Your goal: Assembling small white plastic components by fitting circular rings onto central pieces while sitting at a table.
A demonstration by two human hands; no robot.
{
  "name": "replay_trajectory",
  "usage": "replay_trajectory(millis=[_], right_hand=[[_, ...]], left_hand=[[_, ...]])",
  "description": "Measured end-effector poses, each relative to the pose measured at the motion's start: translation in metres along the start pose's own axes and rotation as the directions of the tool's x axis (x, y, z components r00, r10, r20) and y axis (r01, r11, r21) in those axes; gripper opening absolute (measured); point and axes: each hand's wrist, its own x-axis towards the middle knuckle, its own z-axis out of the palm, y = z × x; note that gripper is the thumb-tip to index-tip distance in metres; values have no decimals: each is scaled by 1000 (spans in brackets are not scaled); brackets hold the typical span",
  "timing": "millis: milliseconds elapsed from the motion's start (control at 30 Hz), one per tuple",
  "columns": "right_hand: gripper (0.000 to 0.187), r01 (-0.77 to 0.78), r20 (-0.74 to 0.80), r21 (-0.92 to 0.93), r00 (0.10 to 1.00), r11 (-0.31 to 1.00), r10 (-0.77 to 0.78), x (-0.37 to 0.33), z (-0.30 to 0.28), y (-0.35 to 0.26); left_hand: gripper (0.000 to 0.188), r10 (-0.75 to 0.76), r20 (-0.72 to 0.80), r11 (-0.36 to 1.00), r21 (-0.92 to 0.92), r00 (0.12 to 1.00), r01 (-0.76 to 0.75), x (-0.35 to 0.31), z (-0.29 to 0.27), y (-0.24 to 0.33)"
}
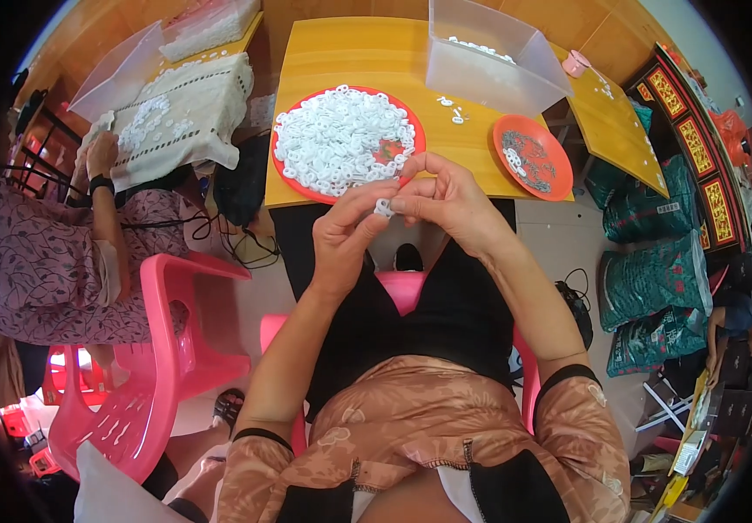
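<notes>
Both my hands meet just off the near edge of the table, in front of a red round tray (417, 122). My left hand (347, 228) pinches a small white plastic piece (384, 207) with rounded ends. From the other side, the thumb and fingers of my right hand (450, 205) grip the same piece. A heap of similar white plastic pieces (341, 135) fills the tray. To the right, an orange-red plate (559, 179) holds small dark metal bits (533, 161) and a few white pieces at its left side.
A clear plastic bin (498, 70) with white pieces stands at the table's back. On the left, a person (71, 253) sits at a cloth-covered table (219, 96). A pink chair (162, 349) stands at my left. Green sacks (655, 275) are stacked at right.
</notes>
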Motion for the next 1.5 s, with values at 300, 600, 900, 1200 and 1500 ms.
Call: replay_trajectory(millis=[300, 600, 900, 1200, 1500], right_hand=[[17, 414, 170, -643, 898, 645, -407, -15, 21, 6], [20, 408, 190, -748, 887, 523, -421, -24, 21, 3], [20, 442, 196, -758, 856, 479, -478, -24, 17, 11], [15, 267, 63, -451, 961, 852, -268, -29, 20, 8], [20, 201, 49, -398, 979, 895, -198, -31, 15, 9]], left_hand=[[25, -92, -94, 973, -220, 991, 69, -5, 0, 4], [27, -89, -66, 981, -176, 994, 77, -8, 4, 4], [32, -123, -68, 976, -187, 990, 109, -11, 8, 4], [35, -194, -30, 946, -269, 981, 179, -13, 10, 6], [31, -161, -90, 975, -166, 983, 144, -11, 12, 0]])
